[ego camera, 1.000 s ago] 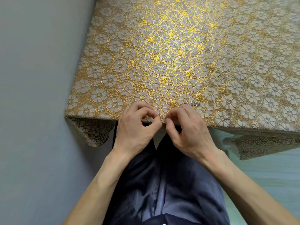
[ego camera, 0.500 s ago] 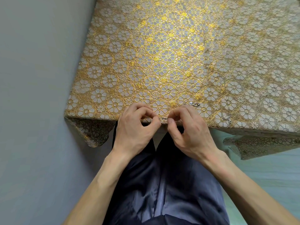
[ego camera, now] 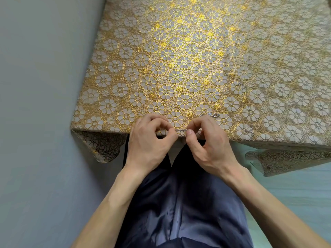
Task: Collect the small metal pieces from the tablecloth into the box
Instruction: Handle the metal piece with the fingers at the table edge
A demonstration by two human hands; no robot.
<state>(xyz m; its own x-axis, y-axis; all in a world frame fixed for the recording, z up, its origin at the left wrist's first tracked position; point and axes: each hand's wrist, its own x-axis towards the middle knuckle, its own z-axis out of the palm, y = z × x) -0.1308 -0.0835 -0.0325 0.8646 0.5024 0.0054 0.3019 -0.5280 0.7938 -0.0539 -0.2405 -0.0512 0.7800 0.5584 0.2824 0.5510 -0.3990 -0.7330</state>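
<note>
Now | left hand (ego camera: 148, 142), right hand (ego camera: 207, 145) pinch metal piece (ego camera: 180, 130) | tablecloth (ego camera: 179, 68) edge

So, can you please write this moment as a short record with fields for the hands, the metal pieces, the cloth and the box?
left hand: pinches the left end of a thin metal piece at the near table edge
right hand: pinches the right end of the same piece
loose pieces: a small metal piece just beyond the right hand; another metal piece further right, near the edge
tablecloth: gold flower pattern, hangs over the near edge
box: not in view
</note>
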